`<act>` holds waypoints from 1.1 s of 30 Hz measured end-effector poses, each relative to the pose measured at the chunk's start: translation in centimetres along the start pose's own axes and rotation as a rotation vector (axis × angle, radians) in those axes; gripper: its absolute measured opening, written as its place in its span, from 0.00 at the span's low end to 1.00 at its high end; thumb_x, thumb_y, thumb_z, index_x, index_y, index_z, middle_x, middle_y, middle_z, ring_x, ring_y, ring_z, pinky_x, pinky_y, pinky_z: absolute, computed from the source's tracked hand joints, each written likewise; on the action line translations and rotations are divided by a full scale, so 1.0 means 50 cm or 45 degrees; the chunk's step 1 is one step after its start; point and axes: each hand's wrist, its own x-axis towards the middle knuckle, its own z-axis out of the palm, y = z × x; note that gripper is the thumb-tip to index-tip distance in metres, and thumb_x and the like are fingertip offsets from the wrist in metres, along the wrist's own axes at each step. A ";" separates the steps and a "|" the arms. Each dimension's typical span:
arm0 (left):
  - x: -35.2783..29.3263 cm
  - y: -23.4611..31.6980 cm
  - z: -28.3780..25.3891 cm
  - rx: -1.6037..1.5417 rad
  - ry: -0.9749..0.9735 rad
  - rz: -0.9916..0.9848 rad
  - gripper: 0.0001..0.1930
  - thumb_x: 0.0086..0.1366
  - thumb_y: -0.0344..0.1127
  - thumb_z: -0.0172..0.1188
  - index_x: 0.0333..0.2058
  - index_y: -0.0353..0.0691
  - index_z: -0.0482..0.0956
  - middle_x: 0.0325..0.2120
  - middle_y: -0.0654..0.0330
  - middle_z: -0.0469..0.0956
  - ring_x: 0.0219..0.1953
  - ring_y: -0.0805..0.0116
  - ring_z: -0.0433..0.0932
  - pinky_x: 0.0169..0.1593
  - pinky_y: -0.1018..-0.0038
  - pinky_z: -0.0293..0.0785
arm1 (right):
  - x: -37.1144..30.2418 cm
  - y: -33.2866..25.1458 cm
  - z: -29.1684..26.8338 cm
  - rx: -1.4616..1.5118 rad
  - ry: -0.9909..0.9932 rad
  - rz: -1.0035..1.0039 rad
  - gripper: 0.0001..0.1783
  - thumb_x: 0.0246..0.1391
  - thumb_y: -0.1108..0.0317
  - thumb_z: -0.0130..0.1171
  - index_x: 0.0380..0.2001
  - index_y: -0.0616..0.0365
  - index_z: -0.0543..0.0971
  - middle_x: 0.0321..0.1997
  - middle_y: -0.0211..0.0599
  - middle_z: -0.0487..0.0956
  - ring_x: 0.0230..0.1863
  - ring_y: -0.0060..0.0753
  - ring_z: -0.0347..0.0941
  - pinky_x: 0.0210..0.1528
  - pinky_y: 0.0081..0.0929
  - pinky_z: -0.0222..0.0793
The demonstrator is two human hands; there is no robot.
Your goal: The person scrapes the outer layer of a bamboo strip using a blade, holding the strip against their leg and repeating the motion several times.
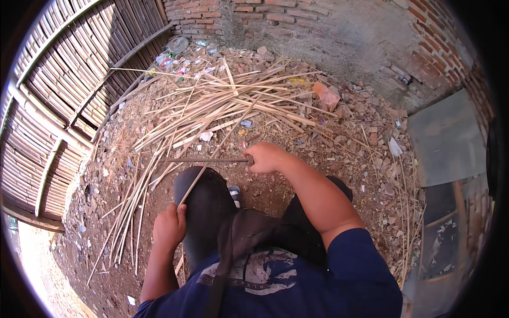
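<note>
My left hand (168, 228), beside my left knee, is closed around a long thin bamboo strip (221, 146). The strip slants up and away to the right, over the dark trouser leg and toward the pile. In front of my knees, my right hand (263, 158) grips the handle of a long, narrow-bladed knife (196, 160). Its blade points left, almost level, and crosses the strip just past my left knee. Whether blade and strip touch, I cannot tell. Beyond both hands lies a loose pile of split bamboo strips (228, 106).
More thin strips (130, 212) lie on the ground at the left. A reddish brick chunk (326, 95) sits by the pile. Rubble and litter cover the ground. A bamboo fence (58, 74) stands left, a brick wall (318, 32) behind, and grey panels (448, 140) at the right.
</note>
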 end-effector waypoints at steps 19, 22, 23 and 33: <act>0.026 0.007 0.024 -0.127 -0.147 0.065 0.21 0.76 0.49 0.51 0.35 0.33 0.77 0.29 0.35 0.80 0.37 0.30 0.80 0.42 0.42 0.72 | 0.010 0.079 -0.003 0.272 -0.127 0.179 0.15 0.44 0.62 0.65 0.34 0.59 0.83 0.32 0.50 0.84 0.36 0.54 0.81 0.41 0.47 0.76; 0.041 0.015 0.009 -0.091 -0.145 0.098 0.21 0.76 0.48 0.51 0.35 0.33 0.77 0.30 0.34 0.80 0.37 0.30 0.80 0.42 0.42 0.73 | 0.017 0.092 0.012 0.144 0.047 0.210 0.13 0.43 0.63 0.63 0.32 0.58 0.83 0.32 0.49 0.84 0.35 0.55 0.81 0.40 0.47 0.76; 0.036 0.007 0.011 -0.099 -0.141 0.082 0.22 0.77 0.48 0.50 0.35 0.32 0.78 0.30 0.34 0.80 0.37 0.30 0.80 0.42 0.42 0.73 | 0.008 0.070 0.009 0.083 0.155 0.171 0.13 0.44 0.63 0.63 0.33 0.57 0.83 0.32 0.49 0.84 0.36 0.56 0.81 0.40 0.47 0.76; 0.036 0.023 0.014 -0.047 -0.089 0.073 0.23 0.77 0.49 0.48 0.36 0.33 0.78 0.28 0.35 0.80 0.36 0.29 0.79 0.41 0.42 0.74 | 0.013 0.033 0.023 -0.051 0.193 0.229 0.17 0.46 0.63 0.63 0.42 0.50 0.85 0.36 0.47 0.85 0.41 0.57 0.82 0.45 0.50 0.79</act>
